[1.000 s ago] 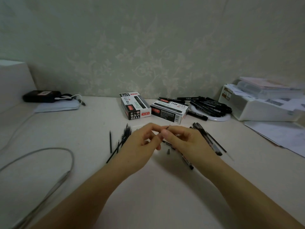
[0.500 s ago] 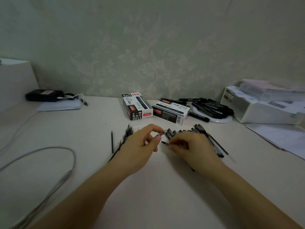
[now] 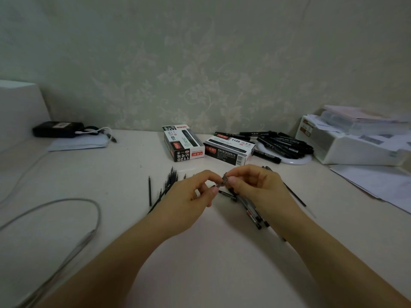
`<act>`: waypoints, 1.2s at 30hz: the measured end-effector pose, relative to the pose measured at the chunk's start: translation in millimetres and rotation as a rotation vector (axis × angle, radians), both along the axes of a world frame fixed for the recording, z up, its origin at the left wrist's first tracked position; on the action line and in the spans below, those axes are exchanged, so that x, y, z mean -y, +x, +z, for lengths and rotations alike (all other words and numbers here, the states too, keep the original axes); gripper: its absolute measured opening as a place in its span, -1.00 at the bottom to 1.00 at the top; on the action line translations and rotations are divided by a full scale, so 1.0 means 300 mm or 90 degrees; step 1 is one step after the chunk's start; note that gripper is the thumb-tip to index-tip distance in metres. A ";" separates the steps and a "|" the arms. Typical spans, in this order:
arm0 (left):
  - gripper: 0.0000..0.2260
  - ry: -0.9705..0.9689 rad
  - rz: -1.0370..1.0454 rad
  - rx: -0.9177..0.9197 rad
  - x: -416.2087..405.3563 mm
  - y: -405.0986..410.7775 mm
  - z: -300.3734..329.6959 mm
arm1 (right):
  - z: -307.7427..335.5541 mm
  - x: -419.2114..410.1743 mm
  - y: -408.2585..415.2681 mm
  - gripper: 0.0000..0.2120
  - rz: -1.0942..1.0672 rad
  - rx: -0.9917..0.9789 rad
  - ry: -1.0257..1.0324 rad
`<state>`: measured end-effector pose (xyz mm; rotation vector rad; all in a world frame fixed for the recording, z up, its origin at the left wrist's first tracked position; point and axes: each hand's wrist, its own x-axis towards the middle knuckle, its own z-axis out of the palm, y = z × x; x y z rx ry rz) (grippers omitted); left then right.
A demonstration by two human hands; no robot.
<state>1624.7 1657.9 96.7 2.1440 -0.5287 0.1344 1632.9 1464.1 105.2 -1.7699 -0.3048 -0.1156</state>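
My left hand and my right hand meet above the middle of the white table. Between their fingertips they pinch a small dark pen part; which piece it is cannot be told. A pile of thin black refills lies just left of my left hand, one refill apart from it. Under and behind my right hand lie several pen barrels. A thin refill sticks out to the right of that hand.
Two marker boxes stand at the back, a white plate with black markers beside them. A white box with papers is at the right, loose sheets before it. A grey cable loops at the left; a black case sits far left.
My right hand dropped to the table among the pens half a second ago, then rose again with a small dark piece and met my left hand's fingertips.
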 end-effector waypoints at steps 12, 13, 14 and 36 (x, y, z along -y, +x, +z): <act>-0.90 0.040 0.009 0.081 -0.006 -0.001 -0.003 | -0.002 0.012 -0.001 -0.92 0.068 -0.021 -0.032; -0.89 0.053 0.009 0.098 -0.006 -0.001 0.000 | -0.004 0.012 -0.001 -0.92 0.071 -0.020 -0.031; -0.89 0.064 0.010 0.116 -0.007 -0.001 0.002 | -0.007 0.013 0.001 -0.94 0.073 -0.017 -0.034; -0.89 0.069 0.045 0.162 -0.006 0.003 -0.010 | -0.030 0.015 0.018 -0.94 0.062 0.090 -0.182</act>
